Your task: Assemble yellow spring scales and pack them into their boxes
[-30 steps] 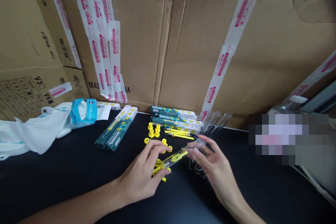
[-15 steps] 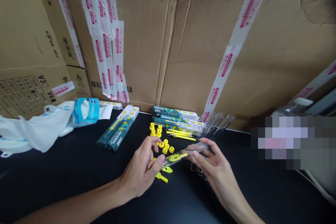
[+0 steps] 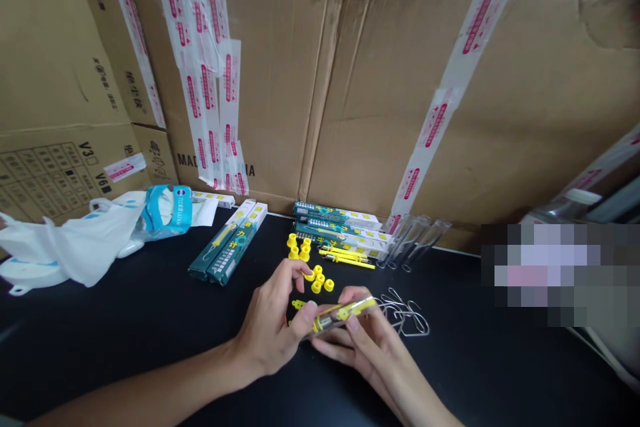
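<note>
Right hand (image 3: 374, 345): closed on the clear tube (image 3: 345, 315), thumb on the near face, fingers behind and below, gap about as narrow as the tube. Left hand (image 3: 273, 320): thumb against the tube's left end, index finger lifted and curled clear of it. Contact under that end is hidden, so can't tell if the left is actually pinching or just steadying.

Tube sits between both hands, tilted, right end higher in view. Yellow insert (image 3: 350, 311) is visible inside it; a dark/metallic section shows toward the left end.

Just behind the left thumb: loose yellow pieces (image 3: 299, 305), partly covered by the hand. Beyond the left fingertips: small yellow caps (image 3: 317, 287), with more grouped farther back. Right of the right hand, near it: bent wire hooks (image 3: 413, 320) in a loose pile.

Farther out, beyond the grip: yellow rods (image 3: 350, 260) lying side by side, then stacked boxes (image 3: 345, 233) behind them, upright clear tubes (image 3: 425, 240) to their right. Two more boxes (image 3: 227, 243) lie beyond the left hand, off to its left.
</note>
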Tool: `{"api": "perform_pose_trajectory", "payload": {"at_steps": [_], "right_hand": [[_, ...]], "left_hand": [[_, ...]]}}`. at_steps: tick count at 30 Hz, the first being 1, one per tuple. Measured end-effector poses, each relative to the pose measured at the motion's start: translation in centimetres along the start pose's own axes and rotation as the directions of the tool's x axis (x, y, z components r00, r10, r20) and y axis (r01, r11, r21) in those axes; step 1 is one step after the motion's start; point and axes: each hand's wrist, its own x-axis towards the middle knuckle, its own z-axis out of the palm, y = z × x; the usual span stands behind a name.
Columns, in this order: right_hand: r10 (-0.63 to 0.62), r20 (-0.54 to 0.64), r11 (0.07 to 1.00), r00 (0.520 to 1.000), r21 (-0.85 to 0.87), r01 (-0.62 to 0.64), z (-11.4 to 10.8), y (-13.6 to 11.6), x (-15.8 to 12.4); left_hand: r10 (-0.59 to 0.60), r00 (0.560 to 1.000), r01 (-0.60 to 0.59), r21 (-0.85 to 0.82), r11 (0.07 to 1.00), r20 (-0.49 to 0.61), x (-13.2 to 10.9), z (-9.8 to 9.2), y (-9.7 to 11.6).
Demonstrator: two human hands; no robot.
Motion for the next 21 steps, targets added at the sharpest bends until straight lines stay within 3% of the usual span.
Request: {"api": "perform_pose_trajectory", "payload": {"at_steps": [4, 11, 15, 21], "right_hand": [[0.11, 0.065, 0.987, 0.992, 0.108, -0.117, 0.4, 0.5, -0.1], [0.184, 0.143, 0.983, 0.973, -0.013, -0.184, 0.4, 1.0, 0.2], [0.182, 0.187, 0.983, 0.965, -0.005, -0.184, 0.4, 1.1, 0.2], [0.153, 0.181, 0.985, 0.972, 0.049, -0.165, 0.7, 0.9, 0.2]], "left_hand": [[-0.024, 0.999, 0.02, -0.12, 0.993, -0.033, 0.2, 0.1, 0.0], [-0.212, 0.973, 0.161, -0.379, 0.911, -0.095, 0.8, 1.3, 0.1], [-0.277, 0.955, 0.198, -0.469, 0.861, -0.105, 1.0, 1.6, 0.3], [-0.266, 0.954, 0.153, -0.54, 0.827, -0.137, 1.2, 2.0, 0.4]]}}
